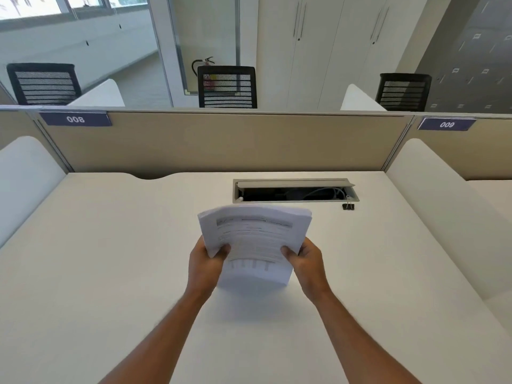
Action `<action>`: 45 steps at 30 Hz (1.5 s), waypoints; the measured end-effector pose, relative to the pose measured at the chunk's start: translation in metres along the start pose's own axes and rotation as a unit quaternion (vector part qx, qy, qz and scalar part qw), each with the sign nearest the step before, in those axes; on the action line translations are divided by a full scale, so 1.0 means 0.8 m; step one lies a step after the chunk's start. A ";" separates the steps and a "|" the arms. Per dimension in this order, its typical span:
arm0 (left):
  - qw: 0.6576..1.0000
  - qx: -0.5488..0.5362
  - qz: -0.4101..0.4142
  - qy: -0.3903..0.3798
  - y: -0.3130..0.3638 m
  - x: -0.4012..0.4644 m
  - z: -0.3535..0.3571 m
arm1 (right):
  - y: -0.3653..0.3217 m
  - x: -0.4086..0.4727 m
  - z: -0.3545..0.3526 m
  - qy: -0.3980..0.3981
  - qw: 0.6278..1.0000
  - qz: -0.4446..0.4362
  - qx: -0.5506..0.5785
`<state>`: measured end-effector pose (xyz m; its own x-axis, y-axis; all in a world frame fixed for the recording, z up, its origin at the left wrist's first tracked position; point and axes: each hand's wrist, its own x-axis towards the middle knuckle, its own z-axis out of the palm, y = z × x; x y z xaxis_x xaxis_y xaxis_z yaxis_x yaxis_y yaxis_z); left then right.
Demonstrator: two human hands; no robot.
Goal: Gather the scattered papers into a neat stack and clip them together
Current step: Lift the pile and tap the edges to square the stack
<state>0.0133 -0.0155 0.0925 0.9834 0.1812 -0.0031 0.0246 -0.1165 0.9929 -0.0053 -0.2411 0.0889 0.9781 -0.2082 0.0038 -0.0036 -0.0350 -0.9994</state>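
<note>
A stack of white printed papers [256, 239] stands nearly upright over the middle of the white desk [110, 259], its lower edge at or just above the desk top. My left hand [206, 266] grips its left side with the thumb on the front sheet. My right hand [306, 261] grips the right side the same way. The top edges of the sheets are slightly fanned and uneven. A black binder clip [348, 205] lies on the desk to the far right of the papers, apart from both hands.
An open cable tray [293, 191] with cables inside is set into the desk just behind the papers. A beige partition [221, 142] closes the desk's far side, and white side dividers [432, 195] stand left and right. Black chairs are beyond the partition.
</note>
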 end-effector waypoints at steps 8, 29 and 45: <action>0.999 -0.014 -0.032 0.015 -0.027 -0.010 0.009 | 0.022 0.001 0.010 -0.014 0.999 0.031 0.011; 0.998 0.034 -0.056 0.002 -0.047 -0.011 0.011 | 0.031 0.007 0.006 -0.031 0.998 0.044 -0.045; 0.954 -0.116 -0.232 -0.150 -0.062 -0.011 -0.015 | 0.028 0.011 -0.031 -0.096 0.967 0.226 0.069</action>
<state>0.0012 0.0007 0.0451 0.8844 -0.1302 -0.4482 0.4636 0.1340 0.8758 -0.0018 -0.2681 0.0676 0.9037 0.0132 -0.4280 -0.4250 0.1505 -0.8926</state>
